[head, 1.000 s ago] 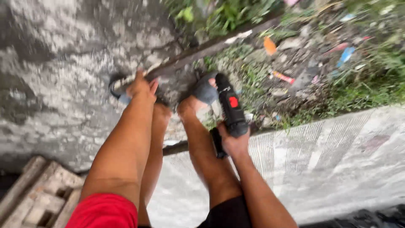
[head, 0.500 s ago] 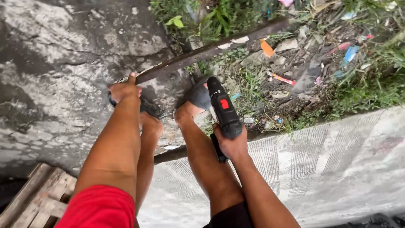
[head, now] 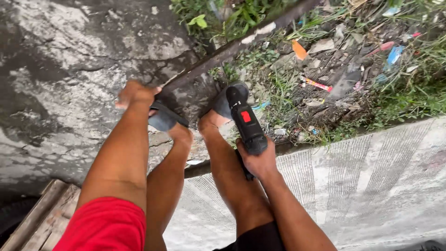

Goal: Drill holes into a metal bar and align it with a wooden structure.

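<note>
Right hand (head: 260,160) closed around black cordless drill with red button (head: 245,122), bit tip hidden. Left hand (head: 135,94) clasps dark long metal bar (head: 241,42); drilling looks not begun.

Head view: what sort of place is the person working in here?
Probably an outdoor yard edge or work site. Stained, cracked concrete ground meets weeds strewn with litter; a grooved slab lies in front. The right hand holds a cordless drill.

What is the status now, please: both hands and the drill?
Right hand grips black drill, nose pointing away. Left hand rests on dark metal bar. Feet in sandals close under the bar.
</note>
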